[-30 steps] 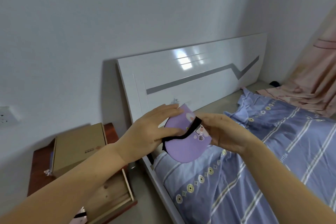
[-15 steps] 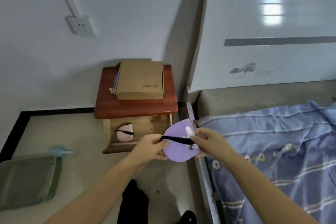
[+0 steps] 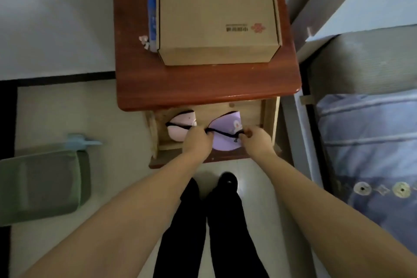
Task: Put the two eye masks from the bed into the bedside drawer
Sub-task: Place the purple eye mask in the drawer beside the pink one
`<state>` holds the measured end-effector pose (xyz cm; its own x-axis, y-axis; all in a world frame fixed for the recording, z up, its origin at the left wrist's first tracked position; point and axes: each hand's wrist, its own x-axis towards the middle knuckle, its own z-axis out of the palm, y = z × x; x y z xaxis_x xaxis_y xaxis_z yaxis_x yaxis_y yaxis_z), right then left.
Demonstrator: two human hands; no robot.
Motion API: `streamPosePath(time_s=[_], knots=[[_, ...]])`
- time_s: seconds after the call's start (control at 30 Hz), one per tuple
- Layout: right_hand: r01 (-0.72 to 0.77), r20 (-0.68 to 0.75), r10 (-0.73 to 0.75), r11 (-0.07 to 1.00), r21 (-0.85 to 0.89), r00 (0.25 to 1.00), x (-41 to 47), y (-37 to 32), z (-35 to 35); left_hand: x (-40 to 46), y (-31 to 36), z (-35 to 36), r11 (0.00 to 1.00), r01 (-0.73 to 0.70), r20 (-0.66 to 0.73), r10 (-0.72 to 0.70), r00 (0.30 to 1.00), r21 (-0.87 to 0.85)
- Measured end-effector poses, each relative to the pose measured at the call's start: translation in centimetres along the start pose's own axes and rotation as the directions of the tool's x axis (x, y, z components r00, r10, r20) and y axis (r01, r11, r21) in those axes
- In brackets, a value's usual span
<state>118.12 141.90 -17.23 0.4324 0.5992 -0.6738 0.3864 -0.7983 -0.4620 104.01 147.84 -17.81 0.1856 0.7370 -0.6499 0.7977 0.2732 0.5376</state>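
The purple eye mask [image 3: 225, 136] is being held over the open drawer [image 3: 268, 117], its strap pinched shut in the grip of the left hand [image 3: 196, 140] and right hand [image 3: 256, 140]. The pink eye mask [image 3: 180, 127] is already lying inside. If released unevenly, the strap may be snagged on the drawer's front edge.

Bedside table [image 3: 203, 88], upper centre of frame: reddish-brown glossy top. On it, a brown cardboard box [image 3: 216, 11] covering most of the surface, printed mark near its lower right corner; a blue flat item [image 3: 152, 22] tucked along the box's left side; a small pale pink object [image 3: 144, 40] at the table's left edge.

Drawer [image 3: 158, 140], below the top, pulled open: pale wood interior. Inside, pink eye mask [image 3: 181, 127] at left, purple eye mask [image 3: 225, 133] at right, each with a black strap.

Floor [image 3: 56, 108], left and bottom: pale. On it, a green cushion [image 3: 40, 187] at far left.
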Motion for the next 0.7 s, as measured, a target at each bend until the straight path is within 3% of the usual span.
streamPosePath(time_s=[0.13, 0.3, 0.43, 0.53, 0.6, 0.67, 0.7], knots=[[0.011, -0.106, -0.011, 1.0, -0.002, 0.994, 6.1, 1.6, 2.6, 6.2, -1.5, 4.0, 0.991, 0.103, -0.037, -0.106, 0.994, -0.088], [0.004, -0.074, -0.008, 0.998, -0.058, 0.997, 8.9, 3.5, 3.9, 8.2, -2.6, 6.2, 0.988, 0.13, -0.04, -0.134, 0.99, -0.085], [-0.081, -0.076, 0.094, 0.986, 0.149, 0.993, 6.8, 4.5, 3.0, 6.2, -2.6, 5.6, 0.933, 0.181, -0.006, -0.193, 0.981, -0.312], [-0.255, 0.075, 0.248, 0.859, 0.444, 0.966, 2.6, 5.5, 1.9, 1.6, -3.8, 4.1, 0.711, 0.406, 0.157, -0.391, 0.907, -0.574], [-0.497, 0.321, 0.383, 0.722, 0.481, 0.866, 0.1, 6.5, 1.7, -1.6, -5.7, 3.0, 0.531, 0.588, 0.325, -0.508, 0.797, -0.611], [-0.655, 0.502, 0.422, 0.515, 0.553, 0.755, -0.9, 7.4, 1.8, -3.4, -8.2, 2.3, 0.268, 0.65, 0.434, -0.56, 0.705, -0.711], [-0.664, 0.536, 0.393, 0.404, 0.629, 0.747, -1.0, 7.5, 1.9, -3.7, -9.2, 1.7, 0.125, 0.606, 0.451, -0.556, 0.698, -0.785]])
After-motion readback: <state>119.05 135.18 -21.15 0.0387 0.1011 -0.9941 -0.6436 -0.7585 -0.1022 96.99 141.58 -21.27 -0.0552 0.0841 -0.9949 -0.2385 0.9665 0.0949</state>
